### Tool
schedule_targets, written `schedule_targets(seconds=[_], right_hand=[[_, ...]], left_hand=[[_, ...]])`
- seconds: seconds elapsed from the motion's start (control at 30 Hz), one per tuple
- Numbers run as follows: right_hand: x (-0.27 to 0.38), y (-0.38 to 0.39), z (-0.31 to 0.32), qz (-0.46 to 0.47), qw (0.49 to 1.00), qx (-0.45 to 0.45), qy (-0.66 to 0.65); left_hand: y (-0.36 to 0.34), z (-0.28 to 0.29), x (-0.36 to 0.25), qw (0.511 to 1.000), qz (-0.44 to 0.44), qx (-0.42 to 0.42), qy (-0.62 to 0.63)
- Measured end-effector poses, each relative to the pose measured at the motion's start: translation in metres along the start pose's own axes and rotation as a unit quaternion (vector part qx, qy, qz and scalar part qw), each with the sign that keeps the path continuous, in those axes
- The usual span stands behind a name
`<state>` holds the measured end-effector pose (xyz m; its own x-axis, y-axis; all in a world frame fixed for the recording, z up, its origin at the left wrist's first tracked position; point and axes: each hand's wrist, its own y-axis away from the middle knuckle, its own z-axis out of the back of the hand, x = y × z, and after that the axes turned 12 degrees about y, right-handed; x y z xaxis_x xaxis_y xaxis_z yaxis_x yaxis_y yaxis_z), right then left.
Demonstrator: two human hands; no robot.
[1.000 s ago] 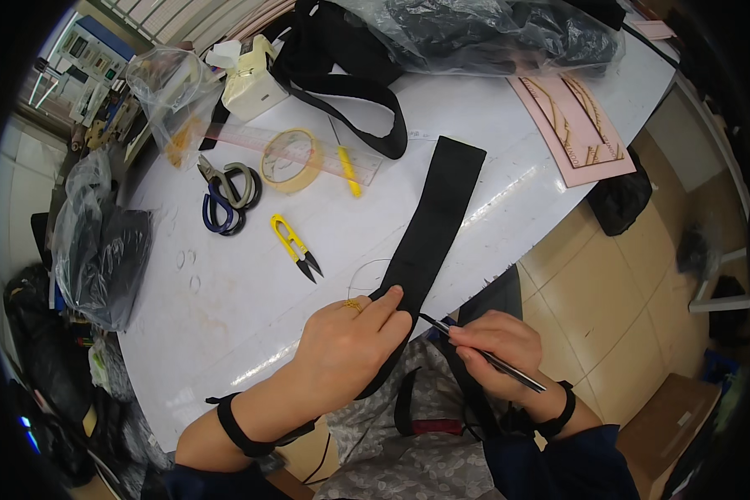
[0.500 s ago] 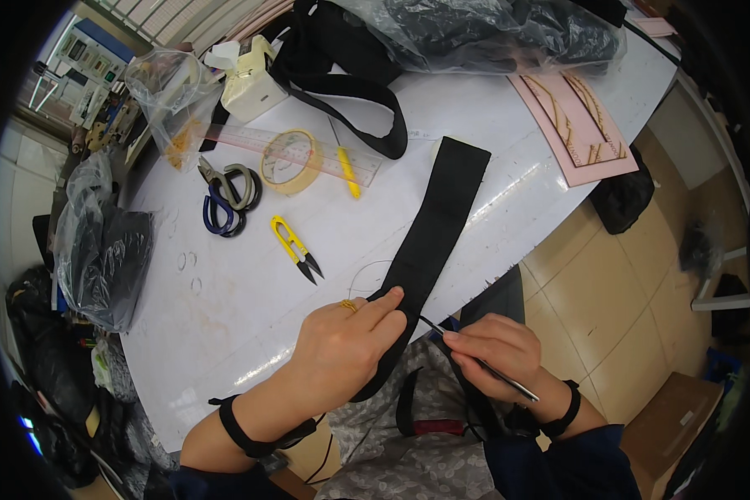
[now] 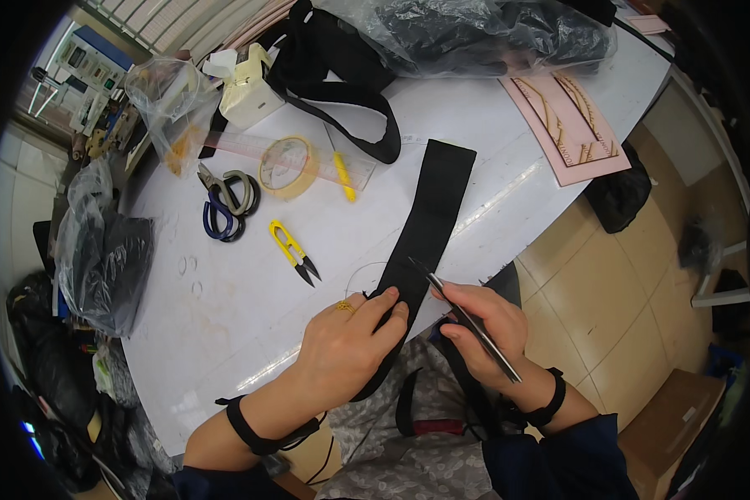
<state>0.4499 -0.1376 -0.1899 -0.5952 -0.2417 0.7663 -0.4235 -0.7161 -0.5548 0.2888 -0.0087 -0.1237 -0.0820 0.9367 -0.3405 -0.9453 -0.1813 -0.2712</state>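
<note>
A wide black fabric strap [image 3: 437, 200] runs from the white table over its near edge toward my lap. My left hand [image 3: 342, 342] grips the strap near that edge, its fingertips pressed on top and its thumb hidden; a yellow ring is on one finger. My right hand [image 3: 487, 333] holds slim metal tweezers [image 3: 475, 327] between thumb and fingers, their pointed tips over the strap's right side. A thin dark thread [image 3: 360, 271] curves on the table beside the strap. Yellow thread snips [image 3: 293, 252] lie left of it.
Farther left are scissors [image 3: 217, 212], a tape roll [image 3: 265, 171], a clear ruler [image 3: 242, 152] and a yellow-handled tool [image 3: 342, 177]. Looped black webbing [image 3: 387, 133] and a plastic-wrapped black bundle [image 3: 492, 37] lie at the back. A pink card [image 3: 571, 167] overhangs the right edge.
My right hand has raised the tweezers from the table's edge to above the strap, turning their tips up and left. My left hand stays on the strap.
</note>
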Motion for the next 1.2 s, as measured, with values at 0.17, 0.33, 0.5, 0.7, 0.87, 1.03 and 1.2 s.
schedule_targets(seconds=[0.17, 0.33, 0.5, 0.7, 0.87, 1.03, 1.2], right_hand=[[-0.012, 0.001, -0.013, 0.133, 0.970, -0.020, 0.205], [-0.013, -0.005, -0.011, 0.152, 0.961, -0.021, 0.230], [-0.012, 0.003, -0.009, 0.153, 0.975, -0.043, 0.157], [-0.019, 0.003, -0.021, 0.128, 0.982, -0.056, 0.129], [-0.026, 0.002, -0.018, 0.149, 0.976, -0.051, 0.153], [-0.021, -0.001, -0.017, 0.132, 0.979, -0.051, 0.145], [-0.022, -0.001, -0.020, 0.125, 0.981, -0.067, 0.130]], left_hand=[[0.008, 0.000, 0.003, 0.999, 0.022, -0.009, 0.023], [0.030, 0.008, 0.023, 0.989, 0.058, -0.069, 0.122], [0.028, -0.006, 0.008, 0.991, 0.034, -0.096, 0.090], [0.008, -0.020, -0.001, 0.987, 0.014, -0.121, 0.108], [0.024, -0.007, 0.006, 0.981, 0.065, -0.074, 0.164], [0.007, 0.002, -0.017, 0.991, -0.048, -0.043, -0.120], [0.010, 0.004, -0.012, 0.985, -0.110, 0.053, -0.126]])
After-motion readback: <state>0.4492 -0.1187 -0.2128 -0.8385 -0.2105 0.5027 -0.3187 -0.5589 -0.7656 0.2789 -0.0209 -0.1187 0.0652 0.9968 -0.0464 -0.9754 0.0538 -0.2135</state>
